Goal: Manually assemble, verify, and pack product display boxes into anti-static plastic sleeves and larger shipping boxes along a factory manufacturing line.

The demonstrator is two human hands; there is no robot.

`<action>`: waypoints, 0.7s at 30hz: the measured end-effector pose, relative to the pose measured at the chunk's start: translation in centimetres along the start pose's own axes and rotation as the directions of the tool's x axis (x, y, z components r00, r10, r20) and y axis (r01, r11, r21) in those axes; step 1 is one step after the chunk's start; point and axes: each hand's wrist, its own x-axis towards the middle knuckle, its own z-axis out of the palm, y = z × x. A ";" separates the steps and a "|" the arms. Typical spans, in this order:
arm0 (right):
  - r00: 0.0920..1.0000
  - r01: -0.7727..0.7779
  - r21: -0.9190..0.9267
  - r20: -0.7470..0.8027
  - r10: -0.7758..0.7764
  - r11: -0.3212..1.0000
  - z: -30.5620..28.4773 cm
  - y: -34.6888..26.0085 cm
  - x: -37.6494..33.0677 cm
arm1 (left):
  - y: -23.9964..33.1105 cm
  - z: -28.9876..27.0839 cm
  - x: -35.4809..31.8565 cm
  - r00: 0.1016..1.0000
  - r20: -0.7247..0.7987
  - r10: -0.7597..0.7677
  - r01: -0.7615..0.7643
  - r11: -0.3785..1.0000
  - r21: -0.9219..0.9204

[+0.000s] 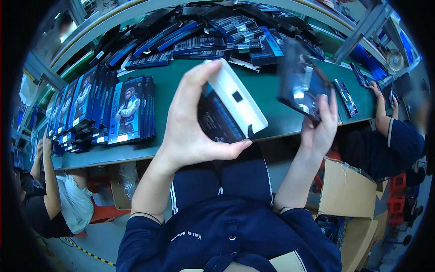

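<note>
My left hand [179,124] grips a dark printed box [219,120] between thumb and fingers, with the box's white inner flap [242,102] folded out toward me. A small black square sits on that flap. To the right, my right hand [321,124] holds a glossy dark flat package [299,84] by its lower edge, tilted upright over the table. Motion blurs this package, so I cannot tell whether it is a box or a plastic tray. The two packages are apart from each other.
Blue printed boxes [129,111] stand in rows on the green table [170,86] at left. A loose heap of dark boxes [199,44] lies along the back. One flat package [346,97] lies at right. Co-workers sit on both sides. An opened carton [346,190] stands low at right.
</note>
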 end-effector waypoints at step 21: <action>0.809 0.492 -0.188 0.461 -0.366 0.850 4.2 -5.3 -1.5 | 1.0 -1.8 -1.1 0.986 0.038 0.162 -0.165 0.983 0.085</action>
